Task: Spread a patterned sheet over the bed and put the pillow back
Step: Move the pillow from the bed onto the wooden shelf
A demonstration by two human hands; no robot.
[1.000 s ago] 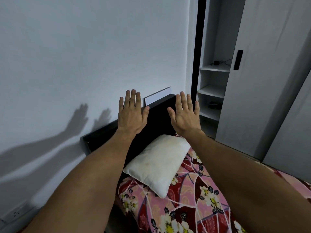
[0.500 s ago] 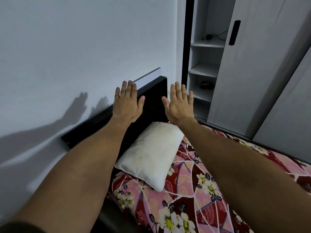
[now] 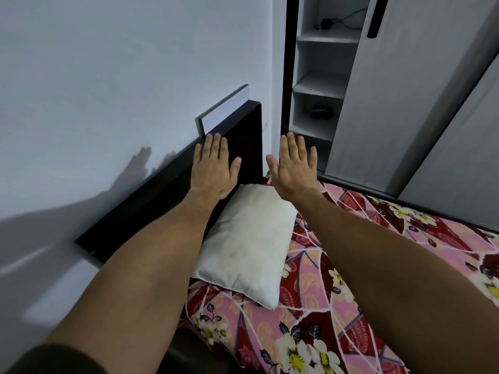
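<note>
Left grip point(image 3: 213, 168), a bare hand, was held out flat with its back facing up. Its fingers were straight and close side by side, and the thumb stuck out. It held nothing. It was in front of the top part of the black wooden headboard point(image 3: 151, 209), but I cannot tell if it touched the wood.

Right grip point(image 3: 293, 168), the other bare hand, was spread flat the same way, just beside the left one, and it held nothing too. It was up over the far end of the pillow. Both bare arms reached out long from the bottom of the picture, and a bit of dark sleeve point(image 3: 54, 357) showed on the left arm.

Below the two grips lay the soft white pillow point(image 3: 248, 238). It sat at the head of the bed, right next to the headboard, on top of the sheet. The pink and red sheet with white flowers point(image 3: 310, 306) covered the bed as far as I could see.

A thin white board point(image 3: 224, 109) stuck up behind the headboard, against the plain white wall point(image 3: 108, 63). Dark shadows of the arms point(image 3: 137, 168) fell on that wall. Past the bed stood white open shelves point(image 3: 321, 85) with a small dark thing point(image 3: 320, 112) on a low shelf. Next to the shelves was a tall grey wardrobe door point(image 3: 405, 103) with a black handle point(image 3: 376, 17).
</note>
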